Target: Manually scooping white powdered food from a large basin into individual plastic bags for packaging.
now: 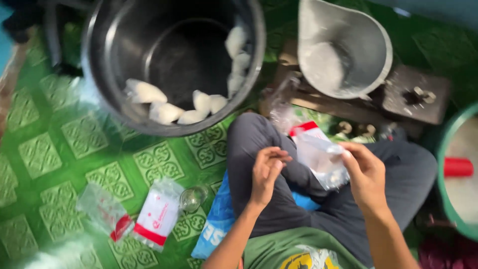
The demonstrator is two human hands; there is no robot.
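Right hand pinches the top edge of a small clear plastic bag with a red strip, which hangs over the lap just above the dark trousers. Left hand is empty, fingers curled loosely, close to the bag but apart from it.

Risk: a one-corner pinch may let the limp bag sag or slip, spilling whatever is in it.

Hard to read: the bag's contents are blurred. The large dark metal pot is cut off at the top edge; the white filled packets inside it are smeared.
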